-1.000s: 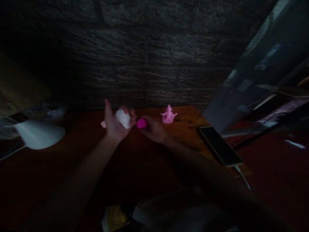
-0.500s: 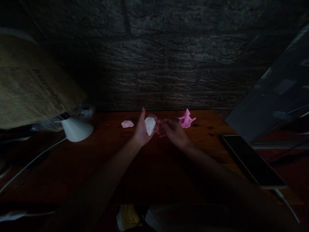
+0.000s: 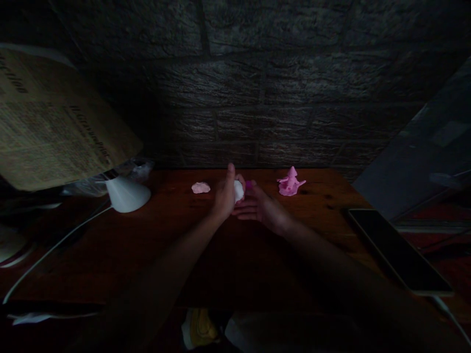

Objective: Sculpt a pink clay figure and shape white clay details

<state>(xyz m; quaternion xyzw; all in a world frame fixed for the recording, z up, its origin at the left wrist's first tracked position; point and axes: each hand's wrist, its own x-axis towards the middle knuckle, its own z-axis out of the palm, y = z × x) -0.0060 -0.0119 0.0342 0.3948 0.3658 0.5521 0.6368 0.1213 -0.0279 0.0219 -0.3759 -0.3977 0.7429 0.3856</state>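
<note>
My left hand (image 3: 225, 194) is closed round a white lump of clay (image 3: 239, 190), thumb up, above the middle of the wooden table (image 3: 154, 245). My right hand (image 3: 257, 206) is pressed against it from the right, fingers partly curled under the lump. A small bit of magenta clay (image 3: 249, 184) shows just above the right fingers. A pale pink flat piece of clay (image 3: 200, 188) lies on the table left of the hands. A pink clay figure (image 3: 290, 182) stands to their right.
A white lamp base (image 3: 127, 193) with a cable stands at the left, below a tilted printed cardboard sheet (image 3: 55, 127). A dark phone (image 3: 399, 251) lies at the right table edge. A brick-pattern wall (image 3: 257, 88) closes the back.
The camera view swung left, so everything shifted right in the picture. My hands came together: the magenta ball that my right hand held openly is now mostly hidden against the white lump.
</note>
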